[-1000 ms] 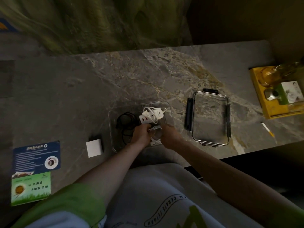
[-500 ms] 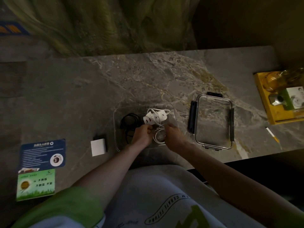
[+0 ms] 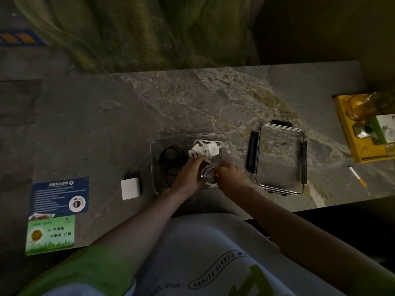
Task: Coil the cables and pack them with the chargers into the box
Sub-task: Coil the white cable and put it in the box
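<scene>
**A loose coil could spring open in the box**

We have both hands inside the clear box [image 3: 228,144] on the table [image 3: 106,129]. Our left hand [image 3: 189,175] and right hand [image 3: 229,177] each pinch the white cable [image 3: 208,174] at the near end of the box, the loops held between them. Just beyond our fingers sits the white charger [image 3: 203,151] with its own lead; a coiled black cable [image 3: 173,157] lies in the left half.

The risk, as we judge it, is in the letting go: the white loops look unsecured, so they may unwind and ride up over the rim. They could also tangle with the charger's lead, touching them now. A second white charger [image 3: 130,188] waits outside, left of the box, and needs room. The lid [image 3: 280,159] lies well apart to the right; a stray loop would keep it from seating.
</scene>
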A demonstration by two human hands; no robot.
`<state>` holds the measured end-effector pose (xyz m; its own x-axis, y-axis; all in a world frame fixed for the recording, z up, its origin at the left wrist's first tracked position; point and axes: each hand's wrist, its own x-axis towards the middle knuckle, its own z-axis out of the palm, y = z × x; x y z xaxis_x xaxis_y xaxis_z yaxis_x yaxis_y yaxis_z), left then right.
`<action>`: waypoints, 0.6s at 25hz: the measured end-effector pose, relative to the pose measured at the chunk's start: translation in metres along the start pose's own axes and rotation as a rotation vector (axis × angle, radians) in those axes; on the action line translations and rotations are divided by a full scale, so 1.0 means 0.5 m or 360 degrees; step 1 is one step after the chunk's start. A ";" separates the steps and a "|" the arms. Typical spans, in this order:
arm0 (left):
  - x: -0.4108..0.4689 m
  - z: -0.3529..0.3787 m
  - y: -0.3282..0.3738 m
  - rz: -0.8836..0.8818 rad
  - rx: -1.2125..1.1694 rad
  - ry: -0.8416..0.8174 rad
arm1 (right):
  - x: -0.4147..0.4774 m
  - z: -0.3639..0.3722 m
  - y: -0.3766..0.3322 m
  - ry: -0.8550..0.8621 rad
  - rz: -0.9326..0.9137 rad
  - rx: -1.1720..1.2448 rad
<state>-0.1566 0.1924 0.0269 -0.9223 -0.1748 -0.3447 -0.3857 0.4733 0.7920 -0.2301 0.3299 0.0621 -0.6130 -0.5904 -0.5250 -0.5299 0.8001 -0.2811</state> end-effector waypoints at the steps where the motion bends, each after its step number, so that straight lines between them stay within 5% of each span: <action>1: 0.001 -0.003 0.002 0.0000 0.0117 -0.0032 | 0.003 0.001 0.000 -0.0029 0.0015 -0.0046; 7: 0.009 -0.001 0.016 -0.0009 0.0563 -0.0226 | 0.022 0.006 -0.010 -0.0229 0.0037 -0.0172; 15: 0.038 0.019 0.026 -0.0266 0.0509 -0.0226 | 0.024 -0.004 -0.009 -0.0245 0.0002 -0.0034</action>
<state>-0.1788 0.2037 0.0259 -0.8262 -0.1618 -0.5397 -0.4825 0.6977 0.5295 -0.2361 0.3192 0.0586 -0.5172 -0.5650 -0.6428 -0.5427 0.7973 -0.2642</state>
